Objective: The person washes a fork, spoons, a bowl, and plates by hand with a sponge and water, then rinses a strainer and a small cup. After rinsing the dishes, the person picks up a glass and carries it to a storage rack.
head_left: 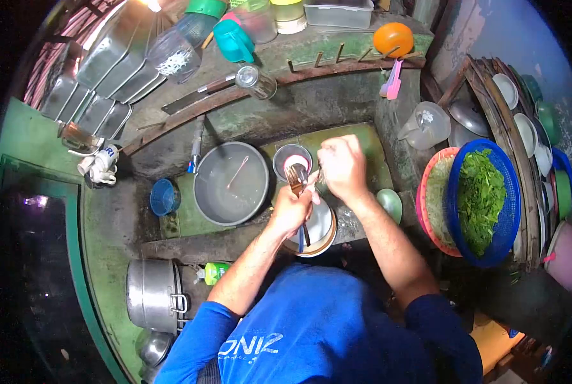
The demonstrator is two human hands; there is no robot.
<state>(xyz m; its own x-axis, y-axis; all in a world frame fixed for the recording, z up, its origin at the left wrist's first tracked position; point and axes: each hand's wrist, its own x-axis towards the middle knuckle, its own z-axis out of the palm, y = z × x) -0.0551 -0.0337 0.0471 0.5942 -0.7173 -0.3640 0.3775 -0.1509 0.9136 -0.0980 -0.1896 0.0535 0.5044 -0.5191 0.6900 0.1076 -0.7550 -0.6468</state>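
My left hand [291, 211] is closed around several pieces of cutlery, with fork [293, 174] tines and a spoon [302, 171] bowl pointing up past the fingers. Thin handles stick out below it, over a stack of plates [322, 221]. Beside it, my right hand [342, 168] is curled shut near the cutlery tips; what lies inside its fingers is hidden. Behind the cutlery stands a small grey bucket [286, 153] with something pink and white at its opening. To the left, a large grey basin [203, 185] holds cloudy water and a pink-handled utensil [238, 173].
A blue cup [164, 197] stands left of the basin, under a tap [194, 153]. At right are a blue basket [452, 205] of leafy greens and a clear jug [427, 125]. A pale green bowl [389, 205] sits nearby. A metal pot [151, 294] stands lower left.
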